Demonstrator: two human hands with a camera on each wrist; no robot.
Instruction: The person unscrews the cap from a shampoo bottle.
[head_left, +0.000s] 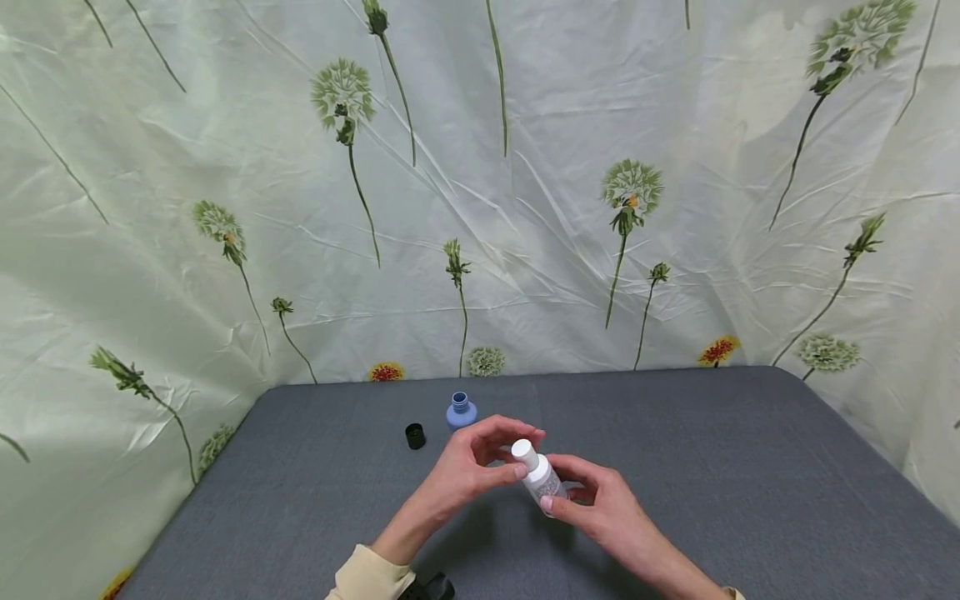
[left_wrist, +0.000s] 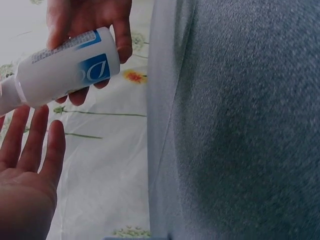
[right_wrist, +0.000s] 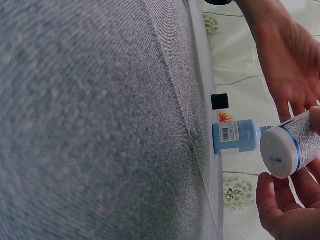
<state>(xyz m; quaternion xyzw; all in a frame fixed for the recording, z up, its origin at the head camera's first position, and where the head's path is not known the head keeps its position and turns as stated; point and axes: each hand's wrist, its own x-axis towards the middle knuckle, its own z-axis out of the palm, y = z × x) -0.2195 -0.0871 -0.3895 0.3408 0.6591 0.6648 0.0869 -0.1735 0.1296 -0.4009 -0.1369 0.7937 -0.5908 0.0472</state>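
Observation:
A white bottle with a blue-and-white label is held tilted above the table, its white cap pointing up and left. My right hand grips the bottle's body near the base, thumb on one side and fingers on the other. At the other end, my left hand has its thumb and index finger on opposite sides of the cap. Its other fingers stretch loosely beside the bottle's neck. In the right wrist view the bottle's round base faces the camera.
Behind the left hand a blue bottle stands upright with its threaded neck uncovered. A black cap lies to its left on the grey cloth-covered table. A white floral curtain hangs behind the table's far edge.

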